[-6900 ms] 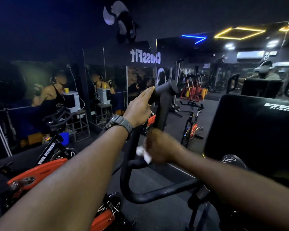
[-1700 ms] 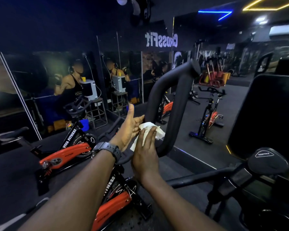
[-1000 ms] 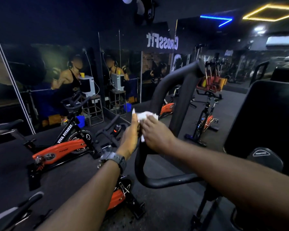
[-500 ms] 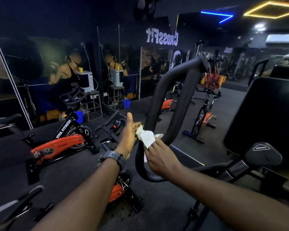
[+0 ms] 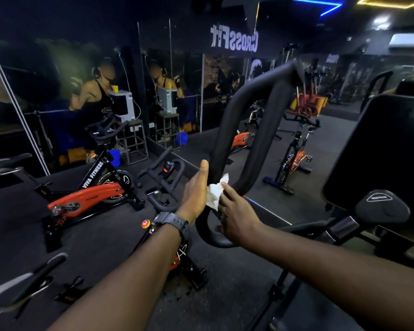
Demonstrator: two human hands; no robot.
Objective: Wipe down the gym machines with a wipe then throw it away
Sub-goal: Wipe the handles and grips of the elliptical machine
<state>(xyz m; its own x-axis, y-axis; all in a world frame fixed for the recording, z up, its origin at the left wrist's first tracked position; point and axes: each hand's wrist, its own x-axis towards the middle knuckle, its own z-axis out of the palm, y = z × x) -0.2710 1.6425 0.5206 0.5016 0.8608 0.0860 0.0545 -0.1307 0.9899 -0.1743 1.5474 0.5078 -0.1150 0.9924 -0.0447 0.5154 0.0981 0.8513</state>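
A: Head view. Which step is shown?

B: Wiping, judged from the layout. The wipe (image 5: 216, 192), white and crumpled, lies against the near limb of the looped black handlebar (image 5: 227, 130), low on the loop, between both hands. The bin step appears not yet begun; no bin is visible.

A: State of the hands?

B: The left hand (image 5: 196, 192), with a watch (image 5: 173, 222) at the wrist, is flat and spread, thumb up, its palm backing the wipe from the left. The right hand (image 5: 236, 215) has its fingertips (image 5: 225, 188) pressed on the wipe from the right and below. The wipe is thus sandwiched, not balled in a fist.

A: Orientation?

B: The handlebar loop's long axis runs upward and leans away to the right, toward its capped top (image 5: 294, 70). The wipe has no clear long axis; one corner points up and right.

A: What does the next move call for?

B: Probably sliding the pressed wipe along the limb, keeping contact round the bend at the bottom of the loop. The far limb and the seat pad (image 5: 380, 144) at right seem left to do.
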